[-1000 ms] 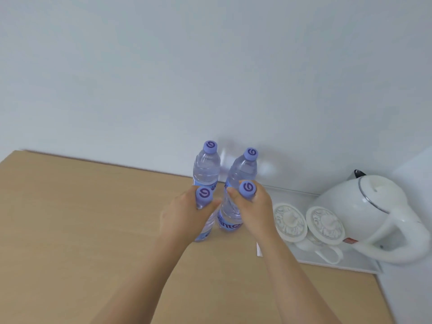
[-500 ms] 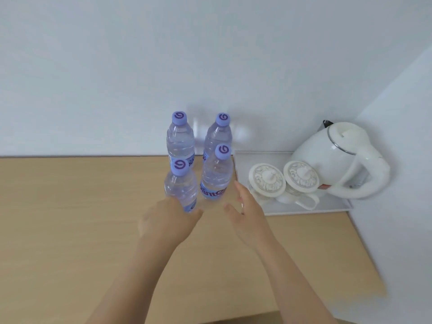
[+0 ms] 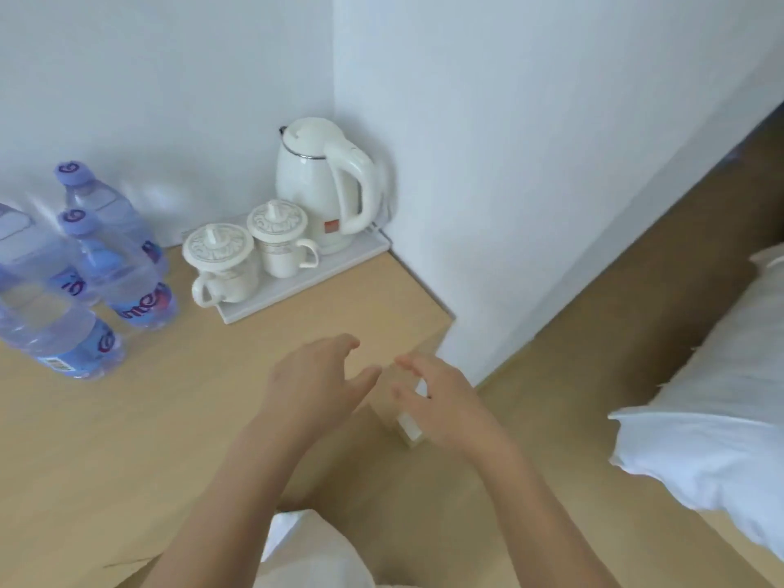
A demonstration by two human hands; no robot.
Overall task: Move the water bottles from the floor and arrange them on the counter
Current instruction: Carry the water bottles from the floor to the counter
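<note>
Both hands hang empty over the front corner of the light wooden counter: the left hand and right hand have fingers spread loosely, near each other but apart. Well off to the left stand the clear plastic water bottles with purple caps, clustered upright; motion blur hides their exact count. Beside them, a white tray carries two lidded cream mugs and a white electric kettle.

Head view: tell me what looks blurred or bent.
Head view: the water bottles at the left edge are smeared and stretched; the left hand and right hand are soft-edged; the kettle is fairly sharp; light is even, without glare.
</note>
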